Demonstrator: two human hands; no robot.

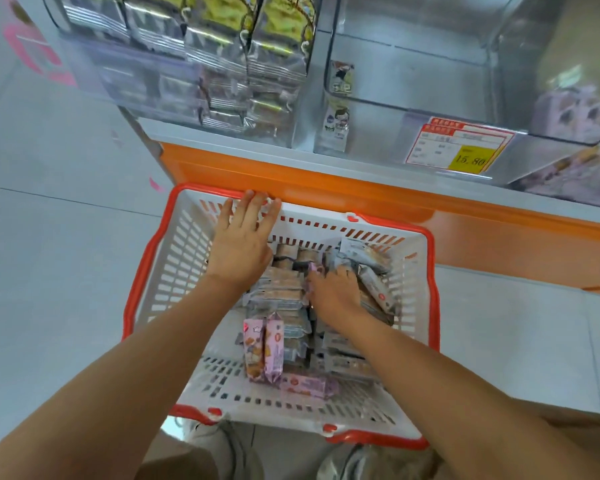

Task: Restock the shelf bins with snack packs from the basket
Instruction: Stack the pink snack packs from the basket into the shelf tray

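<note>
A white basket with a red rim (174,271) stands on the floor below the shelf, holding several grey and purple snack packs (278,296). My left hand (241,242) hovers over the basket's far left part, fingers straight and spread, holding nothing. My right hand (335,289) is down among the packs at the middle of the basket, fingers curled into the pile around grey packs. Two purple packs (264,351) stand upright at the near side. A clear shelf bin (413,109) above is nearly empty.
The left bin (201,98) holds silver and yellow-green packs. A single pack (338,109) stands between the bins. A red and yellow price tag (459,145) reads 15.80. Purple packs (575,112) fill the right bin. An orange shelf base (361,199) runs behind the basket.
</note>
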